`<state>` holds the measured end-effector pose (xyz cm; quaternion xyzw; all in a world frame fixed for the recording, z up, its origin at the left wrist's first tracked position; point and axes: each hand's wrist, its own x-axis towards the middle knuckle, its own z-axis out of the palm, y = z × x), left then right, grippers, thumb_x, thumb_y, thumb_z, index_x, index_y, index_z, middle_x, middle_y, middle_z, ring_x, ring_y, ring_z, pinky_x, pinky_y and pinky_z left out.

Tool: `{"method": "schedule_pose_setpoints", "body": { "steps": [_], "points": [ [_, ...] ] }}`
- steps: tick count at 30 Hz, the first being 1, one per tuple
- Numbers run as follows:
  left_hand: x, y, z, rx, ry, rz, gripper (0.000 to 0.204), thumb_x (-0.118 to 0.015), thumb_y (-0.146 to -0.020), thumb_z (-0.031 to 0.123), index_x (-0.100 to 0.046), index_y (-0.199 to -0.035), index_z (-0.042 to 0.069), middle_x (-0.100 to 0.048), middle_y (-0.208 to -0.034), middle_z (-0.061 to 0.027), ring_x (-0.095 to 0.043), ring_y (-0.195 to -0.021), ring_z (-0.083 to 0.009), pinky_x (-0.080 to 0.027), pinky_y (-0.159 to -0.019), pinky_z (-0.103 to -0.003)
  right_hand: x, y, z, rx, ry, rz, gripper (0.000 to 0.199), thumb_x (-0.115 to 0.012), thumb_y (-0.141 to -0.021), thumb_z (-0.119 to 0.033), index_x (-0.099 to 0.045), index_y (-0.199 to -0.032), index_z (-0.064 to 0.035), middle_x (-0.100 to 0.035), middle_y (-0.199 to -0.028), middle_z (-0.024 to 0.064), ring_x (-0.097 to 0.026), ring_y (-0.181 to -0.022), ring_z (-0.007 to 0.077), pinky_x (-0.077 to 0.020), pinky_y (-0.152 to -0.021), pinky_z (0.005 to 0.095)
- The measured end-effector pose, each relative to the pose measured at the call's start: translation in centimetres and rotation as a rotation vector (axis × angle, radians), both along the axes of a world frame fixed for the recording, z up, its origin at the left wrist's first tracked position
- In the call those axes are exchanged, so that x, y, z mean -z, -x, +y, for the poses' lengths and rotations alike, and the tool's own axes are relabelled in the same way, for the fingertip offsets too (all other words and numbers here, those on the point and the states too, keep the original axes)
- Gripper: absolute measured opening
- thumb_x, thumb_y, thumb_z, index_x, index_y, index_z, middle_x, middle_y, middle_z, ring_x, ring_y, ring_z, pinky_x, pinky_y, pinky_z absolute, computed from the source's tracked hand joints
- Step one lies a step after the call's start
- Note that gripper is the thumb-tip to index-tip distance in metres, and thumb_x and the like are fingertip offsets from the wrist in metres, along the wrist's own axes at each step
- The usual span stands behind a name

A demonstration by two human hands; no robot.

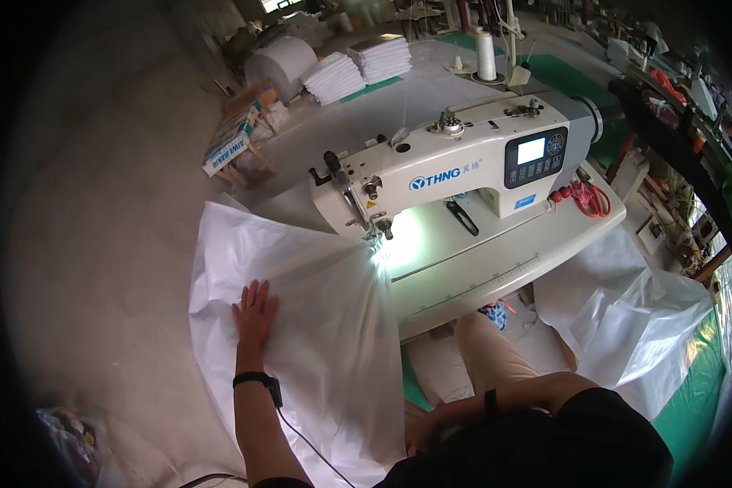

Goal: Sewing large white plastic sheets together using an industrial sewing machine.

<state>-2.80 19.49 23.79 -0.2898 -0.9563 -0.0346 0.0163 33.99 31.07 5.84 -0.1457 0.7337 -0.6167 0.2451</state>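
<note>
A large white plastic-looking sheet (325,325) hangs over the left end of the sewing table, one corner reaching under the needle area of a white sewing machine (431,163). My left hand (256,313) lies flat on this sheet with fingers stretched out, left of the machine's lit needle. My right hand (421,431) is low in front of my body, by the sheet's near right edge. Its fingers are hidden, so what it holds cannot be made out. The machine's lamp shines brightly on the white table top (464,285).
Red-handled scissors (598,201) and small black thread snips (462,218) lie on the table. A white thread cone (485,57) stands behind the machine. Stacks of folded white sheets (333,77) and a big roll (281,65) are farther back. More white sheeting (626,317) hangs at right.
</note>
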Motion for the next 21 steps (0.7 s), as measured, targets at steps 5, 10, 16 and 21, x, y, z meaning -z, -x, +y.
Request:
{"method": "schedule_pose_setpoints", "body": {
  "steps": [5, 10, 16, 21],
  "points": [
    [-3.0, -3.0, 2.1, -0.141, 0.279, 0.059, 0.046, -0.047, -0.088, 0.040, -0.049, -0.127, 0.017, -0.037, -0.139, -0.0101, -0.040, -0.126, -0.0266, -0.032, -0.097, -0.058, -4.8, 1.0, -0.2, -0.189, 0.061, 0.003, 0.048, -0.055, -0.089, -0.034, -0.046, -0.127, -0.0068, -0.059, -0.110, 0.0134, -0.052, -0.108, 0.0210, -0.0436, -0.087, 0.0355],
    [-2.5, -15.9, 3.6, 0.163, -0.335, 0.091, 0.040, -0.055, -0.084, 0.030, -0.056, -0.112, 0.001, -0.056, -0.118, -0.0191, -0.052, -0.110, -0.0354, -0.043, -0.092, -0.041, -4.6, -0.2, -0.3, 0.302, 0.358, -0.286, 0.050, -0.059, -0.087, -0.034, -0.045, -0.128, -0.0072, -0.057, -0.113, 0.0110, -0.051, -0.110, 0.0220, -0.0429, -0.089, 0.0351],
    [2.4, -17.5, 0.1, -0.130, -0.205, 0.029, 0.052, -0.052, -0.085, 0.043, -0.045, -0.130, 0.018, -0.039, -0.138, -0.0090, -0.035, -0.128, -0.0293, -0.026, -0.094, -0.068, -7.9, -0.4, -0.8, 0.113, 0.279, -0.519, 0.057, -0.065, -0.083, -0.032, -0.043, -0.130, -0.0078, -0.055, -0.117, 0.0093, -0.050, -0.108, 0.0212, -0.0458, -0.083, 0.0334],
    [0.1, -13.4, 0.7, -0.151, -0.098, -0.009, 0.053, -0.053, -0.084, 0.045, -0.045, -0.130, 0.020, -0.037, -0.140, -0.0034, -0.032, -0.131, -0.0263, -0.022, -0.091, -0.073, -15.2, -3.6, 2.2, 0.104, 0.664, -0.911, 0.049, -0.060, -0.087, -0.026, -0.043, -0.128, -0.0043, -0.051, -0.124, 0.0115, -0.050, -0.114, 0.0200, -0.0430, -0.092, 0.0360]
  ]
}}
